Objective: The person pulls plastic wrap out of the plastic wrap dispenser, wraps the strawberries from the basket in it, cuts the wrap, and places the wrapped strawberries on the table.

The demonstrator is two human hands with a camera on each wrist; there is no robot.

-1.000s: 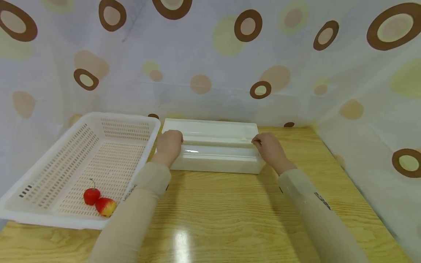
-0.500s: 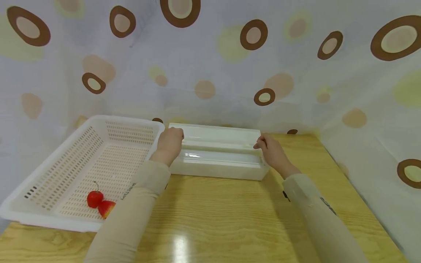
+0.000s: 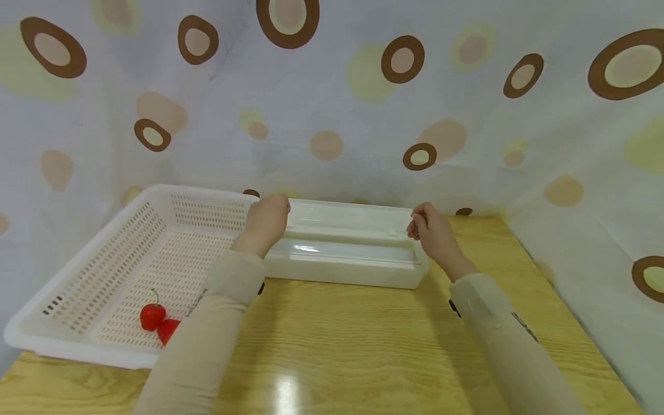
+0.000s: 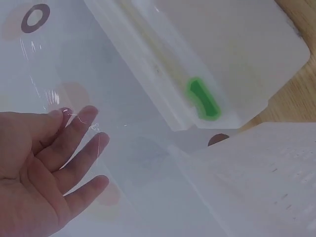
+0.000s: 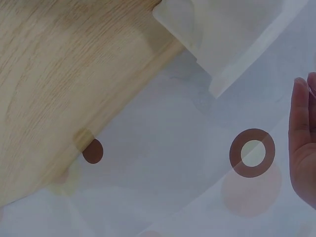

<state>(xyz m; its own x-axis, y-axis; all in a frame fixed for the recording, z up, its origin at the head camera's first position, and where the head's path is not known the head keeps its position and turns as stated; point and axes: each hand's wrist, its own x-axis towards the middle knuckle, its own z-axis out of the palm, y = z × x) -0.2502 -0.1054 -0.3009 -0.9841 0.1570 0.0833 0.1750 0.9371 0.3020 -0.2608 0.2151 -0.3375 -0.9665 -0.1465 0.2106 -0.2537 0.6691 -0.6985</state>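
Observation:
A long white cling film dispenser (image 3: 339, 272) stands on the table with its lid (image 3: 358, 215) raised at the back. A glossy roll of cling film (image 3: 342, 251) lies inside. Over the box's left end, my left hand (image 3: 268, 216) pinches the clear film (image 4: 51, 97) between thumb and index finger; the other fingers are spread in the left wrist view. My right hand (image 3: 434, 233) is over the right end, thumb and index pinched together at the film's edge. Only part of this hand shows in the right wrist view. A green slider (image 4: 203, 98) sits on the dispenser's end.
A white perforated basket (image 3: 78, 353) stands left of the dispenser, close to my left forearm. In it lie a red toy cherry (image 3: 153, 317) and a red fruit (image 3: 167, 331), partly hidden by my sleeve. A patterned curtain (image 3: 332, 104) hangs behind the wooden table (image 3: 353, 340).
Both hands have risen relative to the dispenser, the right one also drifting slightly right. The head view has tilted up, so the scene sits lower. My left sleeve covers more of the fruit.

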